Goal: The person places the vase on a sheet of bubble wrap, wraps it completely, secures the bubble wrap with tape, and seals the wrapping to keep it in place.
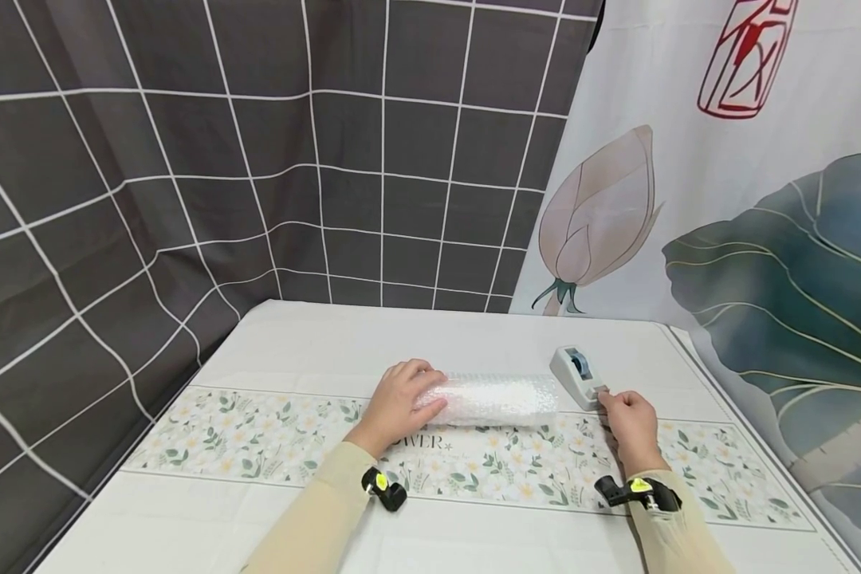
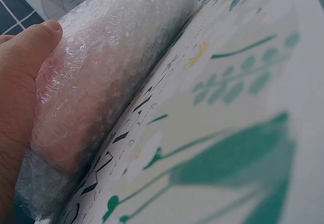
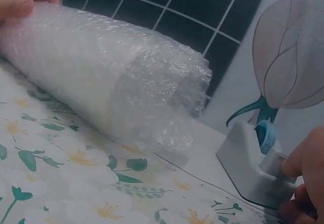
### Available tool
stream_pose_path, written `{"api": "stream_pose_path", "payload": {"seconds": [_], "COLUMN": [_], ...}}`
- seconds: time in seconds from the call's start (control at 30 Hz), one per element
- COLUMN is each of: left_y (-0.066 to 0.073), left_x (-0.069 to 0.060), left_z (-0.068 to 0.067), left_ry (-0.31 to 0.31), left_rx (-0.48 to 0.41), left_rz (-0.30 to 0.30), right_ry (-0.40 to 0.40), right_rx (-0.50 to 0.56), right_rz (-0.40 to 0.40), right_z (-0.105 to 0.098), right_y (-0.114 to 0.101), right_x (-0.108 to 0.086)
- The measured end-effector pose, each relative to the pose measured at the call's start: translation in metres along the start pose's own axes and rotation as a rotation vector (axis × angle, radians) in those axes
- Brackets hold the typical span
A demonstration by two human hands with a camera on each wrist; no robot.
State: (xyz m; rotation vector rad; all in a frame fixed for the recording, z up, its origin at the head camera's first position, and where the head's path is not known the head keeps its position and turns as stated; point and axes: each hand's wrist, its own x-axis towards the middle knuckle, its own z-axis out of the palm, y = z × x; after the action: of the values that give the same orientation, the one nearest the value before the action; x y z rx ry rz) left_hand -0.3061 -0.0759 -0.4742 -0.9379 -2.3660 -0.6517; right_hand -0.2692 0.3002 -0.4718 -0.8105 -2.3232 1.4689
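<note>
On the back edge of the flowered band, your half-curled left hand holds the bubble-wrapped roll; your right hand pinches the tape dispenser at its tip. Taping seems underway; next, probably, pull tape free.

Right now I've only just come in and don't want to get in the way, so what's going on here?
A person's left hand holds the left end of a bubble-wrapped bundle lying on the table. Their right hand has its fingers at the near end of a tape dispenser, which stands beyond the bundle's right end. Whether those fingers have any tape can't be made out.
</note>
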Motion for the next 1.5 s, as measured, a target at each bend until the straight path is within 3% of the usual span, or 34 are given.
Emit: {"api": "stream_pose_path", "payload": {"seconds": [0.37,0.67,0.83,1.03,1.5], "left_y": [0.001,0.002,0.002,0.001,-0.001], "left_x": [0.001,0.000,0.000,0.000,0.000], "left_z": [-0.002,0.000,-0.001,-0.002,-0.001], "left_ry": [0.009,0.001,0.011,-0.012,0.006], "left_rx": [0.006,0.005,0.003,0.006,0.003], "left_rz": [0.002,0.000,0.004,-0.004,0.009], "right_ry": [0.038,-0.048,-0.085,-0.084,-0.080], "right_rx": [-0.059,0.072,0.094,0.101,0.090], "right_rz": [-0.088,0.029,0.049,0.081,0.084], "right_z": [0.002,-0.006,-0.009,-0.009,-0.009], "right_y": [0.000,0.001,0.000,-0.004,-0.006], "right_x": [-0.003,0.005,0.009,0.011,0.008]}}
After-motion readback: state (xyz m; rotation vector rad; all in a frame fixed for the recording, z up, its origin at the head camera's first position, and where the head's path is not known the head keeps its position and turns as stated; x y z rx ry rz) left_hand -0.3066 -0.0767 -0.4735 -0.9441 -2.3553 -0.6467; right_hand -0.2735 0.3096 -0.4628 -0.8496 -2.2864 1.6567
